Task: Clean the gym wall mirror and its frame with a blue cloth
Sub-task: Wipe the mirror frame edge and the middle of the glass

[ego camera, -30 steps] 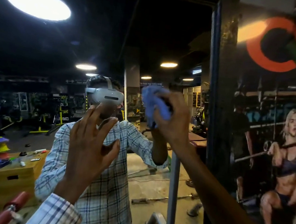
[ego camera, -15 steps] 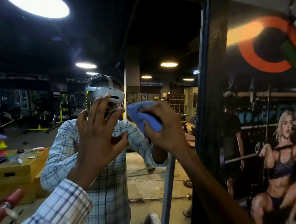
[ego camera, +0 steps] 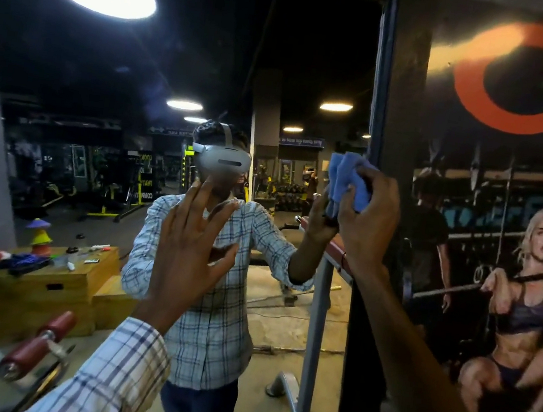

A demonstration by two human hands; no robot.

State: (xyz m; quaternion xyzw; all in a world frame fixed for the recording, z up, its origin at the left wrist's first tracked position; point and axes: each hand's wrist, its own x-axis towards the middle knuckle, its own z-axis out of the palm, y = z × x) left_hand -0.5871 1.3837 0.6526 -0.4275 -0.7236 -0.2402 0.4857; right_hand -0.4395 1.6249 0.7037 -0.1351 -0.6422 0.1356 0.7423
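The wall mirror fills the left and middle of the view, with its dark frame running down the right side. My right hand grips a bunched blue cloth and presses it on the glass right beside the frame's inner edge. My left hand is flat against the glass with fingers spread, lower and to the left. The mirror shows my reflection in a checked shirt.
A printed gym poster covers the wall right of the frame. At the lower left a bar with red rollers juts toward me. Reflected in the glass are wooden boxes, a metal post and gym machines.
My right hand has carried the cloth to the right across the glass, up to the frame's edge. My left hand stays on the glass.
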